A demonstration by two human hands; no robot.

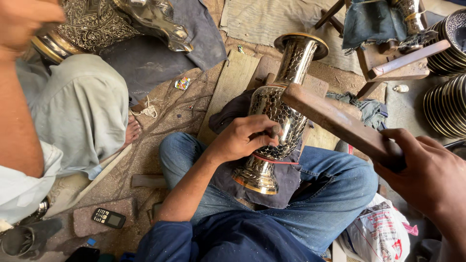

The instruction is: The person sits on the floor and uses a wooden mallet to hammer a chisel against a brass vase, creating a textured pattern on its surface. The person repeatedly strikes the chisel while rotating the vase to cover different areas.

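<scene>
Currently the brass vase (272,121) lies tilted across the person's lap at the centre of the frame, mouth toward the upper middle, base toward the lower middle, resting on a dark cloth (286,182) over the blue jeans. Its body carries a scale pattern; a red band circles it near the foot.

Left hand (242,138): grip closed round a small punch (273,131), tip set against the vase wall at mid-body. Fingers curl tight; the punch is mostly hidden.

Right hand (427,174): grip closed on the end of a long wooden mallet (335,121), which reaches from the right edge toward the centre, its far end just above the punch.

Judgement: the step in hand is chasing the pattern, one strike per mark. The next move calls for a square blow on the punch head, with the left hand keeping the tip steady so it does not skid on the curved metal.

Surroundings: another person's trouser leg (82,111) at left, a mobile phone (108,218) on the floor at lower left, stacked plates (446,104) at the right edge.
</scene>
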